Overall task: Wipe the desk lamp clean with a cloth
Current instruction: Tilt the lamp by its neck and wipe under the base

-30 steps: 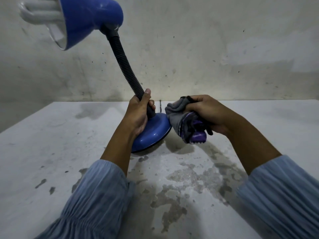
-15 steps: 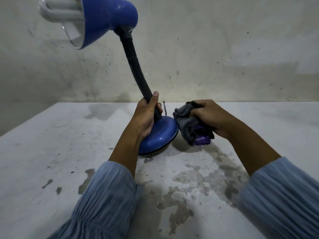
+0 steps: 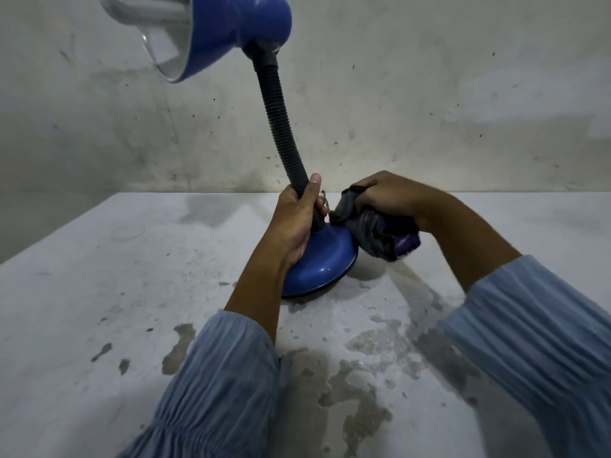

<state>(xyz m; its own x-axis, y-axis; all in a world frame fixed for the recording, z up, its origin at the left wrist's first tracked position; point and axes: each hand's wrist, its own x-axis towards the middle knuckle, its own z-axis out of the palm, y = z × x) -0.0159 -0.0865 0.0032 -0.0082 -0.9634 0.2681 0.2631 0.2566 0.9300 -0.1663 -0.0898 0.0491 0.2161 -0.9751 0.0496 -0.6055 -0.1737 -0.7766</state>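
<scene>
Left hand (image 3: 297,226) clamped on lamp neck (image 3: 281,127); right hand (image 3: 393,196) clamps cloth (image 3: 373,233) at base (image 3: 322,259) 3 o'clock. Risk: tilted base slips on desk (image 3: 99,292).

The blue desk lamp (image 3: 322,259), tilted on its round base with its black ribbed neck leaning left, touches a bunched grey-and-purple cloth (image 3: 380,236) at the base's right edge.

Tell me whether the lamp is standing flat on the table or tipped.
Tipped: the lamp base is lifted on its right side, with the left hand gripping the neck.
</scene>
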